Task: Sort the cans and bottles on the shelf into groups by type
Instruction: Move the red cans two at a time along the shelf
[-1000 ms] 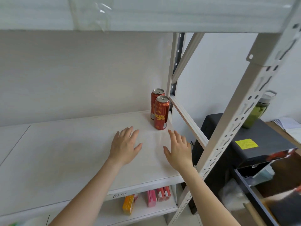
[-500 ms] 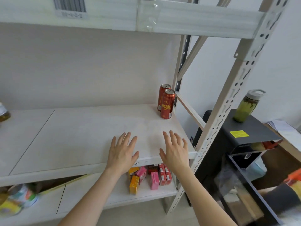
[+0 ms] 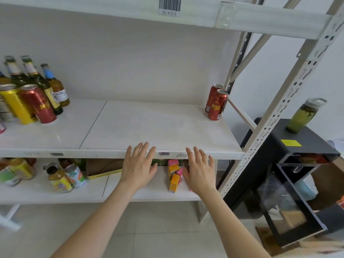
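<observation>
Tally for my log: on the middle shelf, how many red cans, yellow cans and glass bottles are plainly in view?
Red cans: 3 (two at the right end, one on the left)
Yellow cans: 1
Glass bottles: 3
Total: 7. More things at the picture's left edge are cut off and not counted.

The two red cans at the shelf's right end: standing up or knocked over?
Upright: both red cans stand on their bases, tops facing up.

White wall (image 3: 130, 62), pale tiled floor (image 3: 149, 229) — black cabinet (image 3: 275, 131) (right side).
</observation>
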`<state>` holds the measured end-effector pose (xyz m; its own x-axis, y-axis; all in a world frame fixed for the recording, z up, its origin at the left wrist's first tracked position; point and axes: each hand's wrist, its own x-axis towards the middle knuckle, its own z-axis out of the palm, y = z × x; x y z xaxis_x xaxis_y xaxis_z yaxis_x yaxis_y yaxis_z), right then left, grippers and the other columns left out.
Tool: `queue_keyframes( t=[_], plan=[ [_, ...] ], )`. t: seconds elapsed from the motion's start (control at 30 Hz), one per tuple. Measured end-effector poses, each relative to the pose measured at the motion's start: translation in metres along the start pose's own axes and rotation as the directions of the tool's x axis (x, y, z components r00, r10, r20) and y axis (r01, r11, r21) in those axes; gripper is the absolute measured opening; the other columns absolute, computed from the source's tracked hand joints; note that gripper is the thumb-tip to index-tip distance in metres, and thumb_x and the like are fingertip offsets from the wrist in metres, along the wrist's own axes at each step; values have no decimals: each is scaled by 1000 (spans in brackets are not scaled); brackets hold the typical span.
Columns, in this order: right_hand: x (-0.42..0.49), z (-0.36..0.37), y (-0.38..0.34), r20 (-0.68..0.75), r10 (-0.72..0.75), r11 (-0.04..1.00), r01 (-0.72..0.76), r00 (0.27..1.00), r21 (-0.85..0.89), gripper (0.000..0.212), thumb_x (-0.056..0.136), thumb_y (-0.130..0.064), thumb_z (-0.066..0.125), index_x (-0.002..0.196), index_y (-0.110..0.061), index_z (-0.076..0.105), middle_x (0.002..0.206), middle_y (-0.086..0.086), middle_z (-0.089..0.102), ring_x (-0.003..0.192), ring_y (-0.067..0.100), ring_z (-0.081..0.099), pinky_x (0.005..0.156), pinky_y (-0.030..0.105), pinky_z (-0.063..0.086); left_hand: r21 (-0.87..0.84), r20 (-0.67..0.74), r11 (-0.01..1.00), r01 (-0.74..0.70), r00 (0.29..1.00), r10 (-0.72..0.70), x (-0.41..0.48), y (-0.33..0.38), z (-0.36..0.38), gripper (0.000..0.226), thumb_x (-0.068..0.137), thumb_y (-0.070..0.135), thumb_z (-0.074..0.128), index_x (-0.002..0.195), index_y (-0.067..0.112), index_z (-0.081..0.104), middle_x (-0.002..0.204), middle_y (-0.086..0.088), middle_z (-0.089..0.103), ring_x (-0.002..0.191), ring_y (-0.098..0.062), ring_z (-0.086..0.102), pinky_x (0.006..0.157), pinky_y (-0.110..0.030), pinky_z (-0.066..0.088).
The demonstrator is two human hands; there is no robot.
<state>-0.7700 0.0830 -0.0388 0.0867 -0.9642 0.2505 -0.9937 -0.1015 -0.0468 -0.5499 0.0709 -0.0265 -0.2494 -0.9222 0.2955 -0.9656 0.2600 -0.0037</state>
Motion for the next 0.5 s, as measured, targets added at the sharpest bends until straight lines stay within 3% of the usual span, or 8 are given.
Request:
queue_keyframes(
  t=[0.33,0.5],
  plan=[
    [-3,1,-126,-24,-62,998,63,998,17,65,92,-40,54,148,-18,31,154,13,36,141,34,34,111,55,29,107,11,994,27,1000,-29,-53,-111,-16,59,96,51,42,146,20,37,154,-10,36,144,-30,29,116,-53,22],
    [2,11,-214,-39,-66,997,68,997,30,65,91,-40,57,147,-18,34,153,13,38,140,33,36,108,55,32,118,12,993,19,1000,-20,-82,-192,-28,56,93,47,51,140,17,47,148,-13,44,139,-32,37,113,-56,29]
  ],
)
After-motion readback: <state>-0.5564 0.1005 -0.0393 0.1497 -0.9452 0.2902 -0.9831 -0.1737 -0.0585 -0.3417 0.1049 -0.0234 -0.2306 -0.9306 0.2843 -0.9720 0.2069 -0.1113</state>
